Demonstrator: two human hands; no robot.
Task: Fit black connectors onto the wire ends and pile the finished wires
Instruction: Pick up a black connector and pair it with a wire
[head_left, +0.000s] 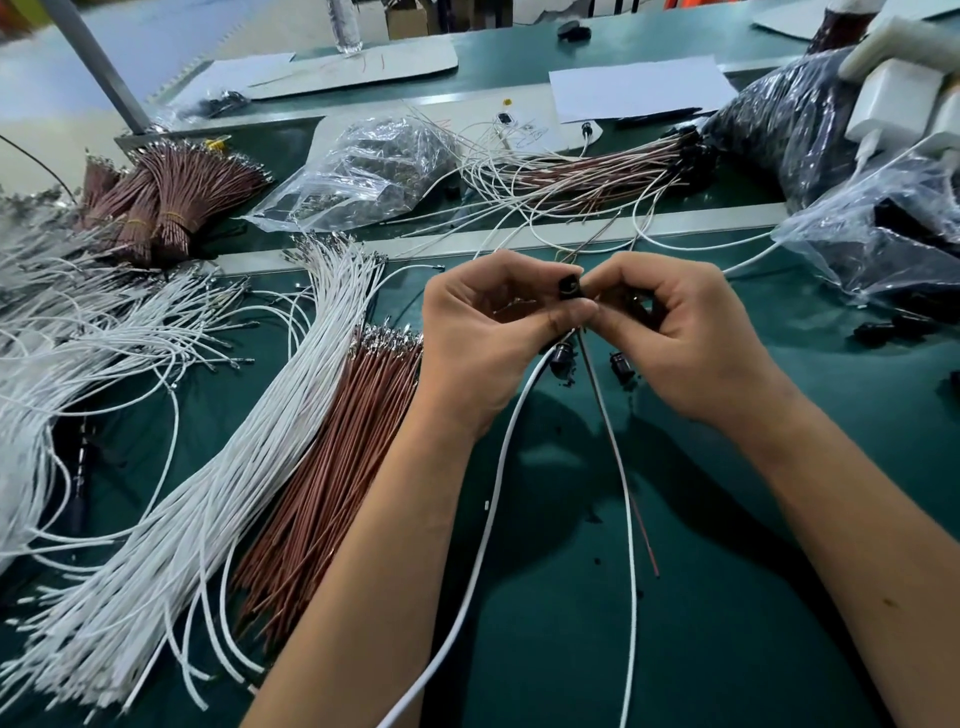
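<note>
Pinching a black connector (570, 285) between them above the green worktop (727, 597), the left hand (485, 332) and right hand (675, 327) both grip it with curled fingers; a white wire (488, 512) and a brown wire (605, 410) hang below.

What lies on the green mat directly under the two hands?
Two loose black connectors lie there, with white wires and a brown wire trailing down from the fingers. The hands hide anything further.

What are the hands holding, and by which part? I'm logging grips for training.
Both hands pinch one black connector between fingertips, by its sides; wires hang below from it.
</note>
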